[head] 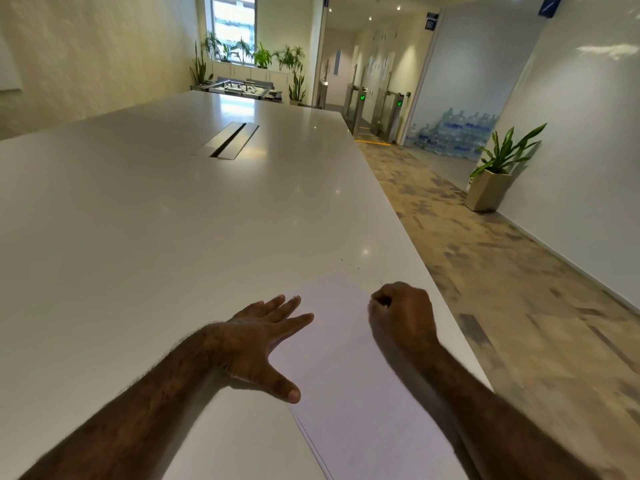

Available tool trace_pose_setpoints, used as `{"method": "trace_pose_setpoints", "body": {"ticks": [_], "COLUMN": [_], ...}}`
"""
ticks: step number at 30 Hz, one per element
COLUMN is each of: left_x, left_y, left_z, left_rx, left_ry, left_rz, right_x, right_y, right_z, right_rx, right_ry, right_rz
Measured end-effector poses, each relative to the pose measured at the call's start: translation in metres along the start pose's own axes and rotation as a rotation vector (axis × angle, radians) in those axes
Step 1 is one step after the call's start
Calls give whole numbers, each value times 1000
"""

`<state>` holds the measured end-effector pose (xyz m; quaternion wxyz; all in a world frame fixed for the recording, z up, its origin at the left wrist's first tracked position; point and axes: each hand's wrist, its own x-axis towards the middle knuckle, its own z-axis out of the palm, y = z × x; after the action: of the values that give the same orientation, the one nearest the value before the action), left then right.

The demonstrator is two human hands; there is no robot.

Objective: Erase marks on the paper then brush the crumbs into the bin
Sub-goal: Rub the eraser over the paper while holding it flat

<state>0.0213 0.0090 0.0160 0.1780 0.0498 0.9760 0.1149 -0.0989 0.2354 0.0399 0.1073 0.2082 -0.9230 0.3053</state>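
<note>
A white sheet of paper (349,368) lies on the white table (138,237) near its right edge. My left hand (263,341) presses flat on the sheet's left edge, fingers spread and straight. My right hand (401,313) is curled into a fist at the paper's far right corner, gripping a small eraser that is almost wholly hidden by the fingers. A few dark crumbs (343,260) lie on the table just beyond the paper. No marks show clearly on the sheet. No bin is in view.
The table's right edge (426,271) runs close beside my right hand, with patterned floor below. A metal cable hatch (230,140) sits in the far middle of the table. A potted plant (491,181) stands by the right wall.
</note>
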Motion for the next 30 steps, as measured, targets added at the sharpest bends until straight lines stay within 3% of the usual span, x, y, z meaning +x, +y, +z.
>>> {"method": "trace_pose_setpoints", "body": {"ticks": [3, 8, 12, 16, 21, 26, 28, 30], "left_x": [-1, -1, -2, -2, -1, -4, -3, -3], "left_y": [0, 2, 2, 1, 0, 3, 2, 3], "left_z": [-2, -1, -3, 1, 0, 1, -1, -3], "left_rx": [-13, -7, -14, -24, -37, -42, -37, -38], "left_ry": [10, 12, 5, 43, 42, 49, 54, 47], "left_rz": [-5, -2, -8, -4, -1, 1, 3, 2], "right_x": [-30, 5, -28, 4, -18, 24, 17, 0], "right_y": [-23, -3, -24, -2, -17, 8, -1, -19], "right_z": [15, 7, 19, 10, 17, 10, 9, 4], "right_rx": [51, -48, 0, -57, 57, -191, 8, 540], "right_ry": [-117, -23, -82, 12, -107, -13, -103, -341], "right_rz": [-197, -19, -231, -31, -167, 26, 79, 272]}}
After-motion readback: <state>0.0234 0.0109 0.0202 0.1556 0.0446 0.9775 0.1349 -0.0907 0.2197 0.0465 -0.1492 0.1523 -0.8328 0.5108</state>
